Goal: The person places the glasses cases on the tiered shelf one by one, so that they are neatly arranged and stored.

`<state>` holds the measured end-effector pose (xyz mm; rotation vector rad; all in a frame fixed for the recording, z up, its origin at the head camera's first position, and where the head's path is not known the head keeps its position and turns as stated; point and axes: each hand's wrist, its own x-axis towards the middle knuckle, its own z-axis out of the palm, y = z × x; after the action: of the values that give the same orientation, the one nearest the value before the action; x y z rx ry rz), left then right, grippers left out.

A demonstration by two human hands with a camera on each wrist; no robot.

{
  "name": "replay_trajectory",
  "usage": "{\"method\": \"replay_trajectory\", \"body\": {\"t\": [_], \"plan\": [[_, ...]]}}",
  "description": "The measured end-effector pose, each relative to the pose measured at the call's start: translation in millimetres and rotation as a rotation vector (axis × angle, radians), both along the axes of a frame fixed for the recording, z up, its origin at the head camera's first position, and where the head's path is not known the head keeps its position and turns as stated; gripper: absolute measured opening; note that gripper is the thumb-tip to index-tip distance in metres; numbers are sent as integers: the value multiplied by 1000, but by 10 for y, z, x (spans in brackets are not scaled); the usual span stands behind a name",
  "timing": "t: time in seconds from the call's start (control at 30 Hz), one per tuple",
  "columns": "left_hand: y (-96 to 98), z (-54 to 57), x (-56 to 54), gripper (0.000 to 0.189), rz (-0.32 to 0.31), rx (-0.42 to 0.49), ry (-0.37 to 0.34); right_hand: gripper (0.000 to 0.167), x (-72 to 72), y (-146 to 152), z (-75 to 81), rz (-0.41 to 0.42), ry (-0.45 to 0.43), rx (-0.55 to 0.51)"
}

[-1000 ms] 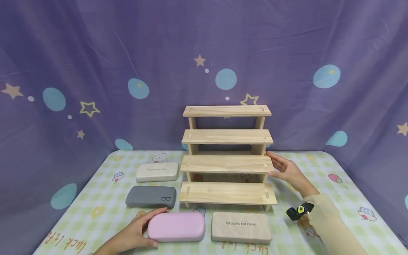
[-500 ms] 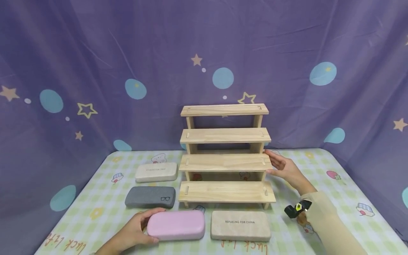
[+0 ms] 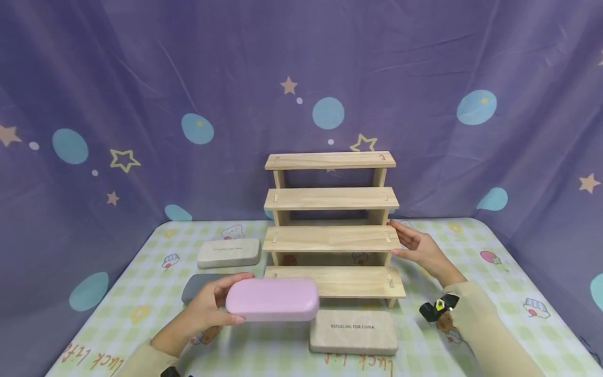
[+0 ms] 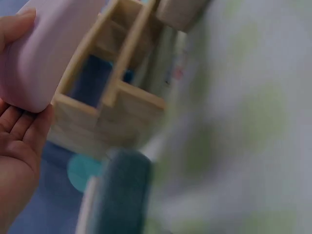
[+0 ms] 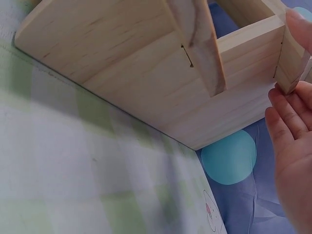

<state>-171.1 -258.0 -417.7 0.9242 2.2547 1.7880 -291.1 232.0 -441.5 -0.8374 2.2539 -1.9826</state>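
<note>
A pink glasses case [image 3: 273, 299] is held up off the table by its left end, between the thumb and fingers of my left hand [image 3: 212, 301]. It hangs in front of the lowest board of a four-step wooden display shelf [image 3: 330, 238]. On the shelf's right side, my right hand [image 3: 426, 254] grips the end of the second board from the bottom. In the right wrist view, the fingers [image 5: 287, 114] reach under that board's end and the thumb lies above it. The left wrist view shows the pink case's rounded end in the palm side of my left hand.
A beige glasses case [image 3: 353, 332] with printed letters lies before the shelf. Left of the shelf lie a grey case [image 3: 192, 289], partly hidden by my left hand, and a cream case [image 3: 229, 253]. A purple curtain [image 3: 235, 63] hangs behind the checked tablecloth [image 3: 494, 293].
My left hand has lifted the pink glasses case off the table and brought it slightly right and toward the shelf. My right hand keeps its place on the shelf; the head view shifted slightly.
</note>
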Motion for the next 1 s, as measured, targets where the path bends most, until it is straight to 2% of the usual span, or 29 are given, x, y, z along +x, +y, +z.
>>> {"method": "replay_trajectory", "body": {"t": [0.13, 0.27, 0.37, 0.6, 0.67, 0.83, 1.0], "plan": [[121, 181, -137, 72, -2, 42, 43, 73, -2, -13, -4, 6, -23, 2], [225, 400, -300, 71, 32, 38, 104, 72, -16, -22, 3, -5, -20, 13], [306, 561, -416, 71, 57, 38, 116, 71, -27, -18, 17, -10, -3, 15], [465, 844, -656, 73, 97, 75, 56, 72, -26, -16, 28, -18, -13, 43], [496, 921, -735, 73, 106, 69, 59, 72, -30, -16, 32, -23, -18, 52], [596, 1108, -962, 75, 118, 62, 50, 73, -27, -11, 44, -35, -16, 68], [699, 1281, -1203, 73, 118, 97, 31, 72, -16, -5, 31, -37, -16, 65]]}}
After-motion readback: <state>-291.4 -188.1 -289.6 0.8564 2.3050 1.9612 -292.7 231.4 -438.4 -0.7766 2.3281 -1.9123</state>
